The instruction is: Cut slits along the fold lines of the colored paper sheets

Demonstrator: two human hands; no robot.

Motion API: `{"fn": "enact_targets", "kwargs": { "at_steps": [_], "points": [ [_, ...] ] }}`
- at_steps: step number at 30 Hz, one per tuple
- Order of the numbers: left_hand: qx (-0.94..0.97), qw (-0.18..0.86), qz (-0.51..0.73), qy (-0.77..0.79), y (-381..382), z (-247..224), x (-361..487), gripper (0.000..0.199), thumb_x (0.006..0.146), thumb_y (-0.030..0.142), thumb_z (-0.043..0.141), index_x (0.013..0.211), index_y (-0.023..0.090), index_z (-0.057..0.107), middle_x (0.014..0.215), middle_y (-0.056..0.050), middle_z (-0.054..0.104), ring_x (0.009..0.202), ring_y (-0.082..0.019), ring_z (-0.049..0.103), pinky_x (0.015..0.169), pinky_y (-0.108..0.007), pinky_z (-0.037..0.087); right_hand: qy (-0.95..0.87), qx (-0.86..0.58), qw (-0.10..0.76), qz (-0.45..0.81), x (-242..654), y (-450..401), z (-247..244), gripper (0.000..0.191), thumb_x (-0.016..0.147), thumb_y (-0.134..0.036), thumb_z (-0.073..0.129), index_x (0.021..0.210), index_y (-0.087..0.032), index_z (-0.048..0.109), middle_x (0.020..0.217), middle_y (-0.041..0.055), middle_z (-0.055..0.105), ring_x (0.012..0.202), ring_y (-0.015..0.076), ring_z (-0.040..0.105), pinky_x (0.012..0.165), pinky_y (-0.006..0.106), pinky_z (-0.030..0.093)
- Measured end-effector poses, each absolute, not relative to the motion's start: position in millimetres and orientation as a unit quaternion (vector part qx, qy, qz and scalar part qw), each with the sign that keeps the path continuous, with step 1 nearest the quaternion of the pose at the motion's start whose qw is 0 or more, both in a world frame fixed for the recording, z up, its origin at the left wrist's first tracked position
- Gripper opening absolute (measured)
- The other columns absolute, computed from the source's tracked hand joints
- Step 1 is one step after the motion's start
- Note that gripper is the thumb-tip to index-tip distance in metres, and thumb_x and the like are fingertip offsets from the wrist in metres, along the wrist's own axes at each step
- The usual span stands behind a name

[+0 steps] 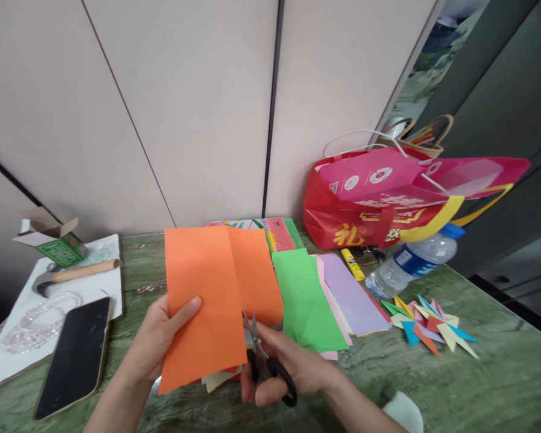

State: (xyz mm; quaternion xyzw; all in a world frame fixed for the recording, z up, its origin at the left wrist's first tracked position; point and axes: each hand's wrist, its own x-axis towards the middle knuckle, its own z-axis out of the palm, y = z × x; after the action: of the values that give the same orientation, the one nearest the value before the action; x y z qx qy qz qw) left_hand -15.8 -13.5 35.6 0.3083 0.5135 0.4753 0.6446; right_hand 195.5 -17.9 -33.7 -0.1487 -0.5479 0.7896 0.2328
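Observation:
An orange sheet of paper [202,288] with a crease down its middle is raised over the table. My left hand [162,331] grips its left half, thumb on the front face. In my right hand [293,361] are black-handled scissors [255,337], fingers through the loops. Their blades are parted at the lower edge of the sheet, near the crease. Beyond my right hand lies a fanned stack of coloured sheets, with a green sheet [309,300] on top and a lilac sheet [349,294] to its right. Some paper below the orange sheet is mostly hidden.
At left, a white board [18,343] bears a small box [58,243], a sickle [81,272], beads [31,331] and a phone [76,355]. Right: a red gift bag [356,198], glue stick [352,264], water bottle [412,261] and folded paper stars [433,325]. A wall stands behind.

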Motion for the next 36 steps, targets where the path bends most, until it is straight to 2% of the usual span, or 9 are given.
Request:
{"fn": "enact_targets", "kwargs": {
  "at_steps": [4,8,10,13,16,19,26,30,36],
  "points": [
    [0.323,0.626,0.477,0.526,-13.0,34.2,-13.8,0.028,0.063,0.029,0.074,0.087,0.019,0.062,0.079,-0.006,0.075,0.064,-0.025,0.07,0.056,-0.034,0.056,-0.565,-0.185,0.231,0.77,194.8,-23.5,-25.6,0.087,0.067,-0.04,0.072,0.137,-0.028,0.022,0.077,-0.0012,0.059,0.068,0.0122,0.056,0.062,0.021,0.044],
    [0.344,0.606,0.468,0.544,-14.0,31.8,-11.9,0.03,0.062,0.033,0.074,0.085,0.018,0.063,0.08,-0.007,0.075,0.065,-0.026,0.07,0.058,-0.035,0.056,-0.558,-0.183,0.273,0.762,190.6,-25.7,-24.2,0.082,0.07,-0.035,0.07,0.137,-0.029,0.022,0.081,-0.0003,0.059,0.072,0.0135,0.057,0.068,0.025,0.046],
    [0.355,0.596,0.465,0.549,-14.3,30.2,-10.9,0.03,0.061,0.033,0.074,0.085,0.018,0.063,0.081,-0.008,0.075,0.065,-0.026,0.07,0.057,-0.035,0.056,-0.545,-0.188,0.305,0.758,187.7,-26.0,-22.7,0.072,0.07,-0.035,0.07,0.132,-0.029,0.033,0.093,0.0015,0.06,0.083,0.0162,0.058,0.077,0.029,0.047],
    [0.364,0.589,0.469,0.548,-14.4,27.6,-9.0,0.029,0.061,0.033,0.074,0.084,0.018,0.065,0.084,-0.009,0.075,0.067,-0.026,0.07,0.058,-0.034,0.056,-0.549,-0.211,0.342,0.733,183.7,-26.0,-20.0,0.056,0.07,-0.035,0.069,0.12,-0.021,0.048,0.106,0.0046,0.059,0.104,0.0223,0.053,0.09,0.034,0.043],
    [0.369,0.59,0.466,0.546,-14.3,25.3,-7.1,0.028,0.061,0.033,0.074,0.083,0.018,0.066,0.085,-0.009,0.075,0.066,-0.026,0.07,0.058,-0.034,0.056,-0.558,-0.223,0.363,0.712,181.5,-25.4,-18.8,0.054,0.07,-0.034,0.07,0.117,-0.016,0.05,0.111,0.0078,0.059,0.111,0.0252,0.05,0.094,0.038,0.04],
    [0.383,0.582,0.454,0.555,-14.3,23.7,-6.6,0.026,0.062,0.033,0.074,0.082,0.018,0.066,0.084,-0.009,0.075,0.064,-0.025,0.069,0.057,-0.032,0.056,-0.552,-0.224,0.378,0.709,181.3,-25.0,-18.6,0.055,0.068,-0.033,0.072,0.116,-0.017,0.05,0.117,0.0087,0.057,0.115,0.0255,0.048,0.099,0.039,0.034],
    [0.407,0.571,0.437,0.564,-14.5,20.6,-7.9,0.024,0.064,0.033,0.073,0.082,0.019,0.065,0.083,-0.007,0.075,0.073,-0.026,0.07,0.059,-0.03,0.057,-0.516,-0.22,0.388,0.731,181.9,-25.5,-20.0,0.061,0.058,-0.036,0.078,0.112,-0.017,0.055,0.102,0.0082,0.066,0.108,0.0268,0.054,0.094,0.04,0.039],
    [0.402,0.573,0.436,0.566,-13.7,19.8,-7.2,0.025,0.064,0.034,0.073,0.082,0.019,0.064,0.083,-0.005,0.075,0.07,-0.025,0.07,0.057,-0.03,0.057,-0.514,-0.216,0.405,0.725,180.8,-25.5,-22.2,0.061,0.057,-0.037,0.079,0.11,-0.017,0.056,0.102,0.0089,0.066,0.108,0.0276,0.054,0.095,0.042,0.038],
    [0.406,0.58,0.432,0.559,-13.8,19.0,-7.8,0.024,0.067,0.033,0.07,0.085,0.019,0.062,0.088,-0.005,0.074,0.08,-0.026,0.069,0.061,-0.031,0.057,-0.521,-0.222,0.413,0.714,180.3,-25.3,-24.7,0.059,0.061,-0.041,0.075,0.112,-0.02,0.055,0.106,0.009,0.065,0.108,0.0276,0.054,0.09,0.04,0.043]
  ]
}}
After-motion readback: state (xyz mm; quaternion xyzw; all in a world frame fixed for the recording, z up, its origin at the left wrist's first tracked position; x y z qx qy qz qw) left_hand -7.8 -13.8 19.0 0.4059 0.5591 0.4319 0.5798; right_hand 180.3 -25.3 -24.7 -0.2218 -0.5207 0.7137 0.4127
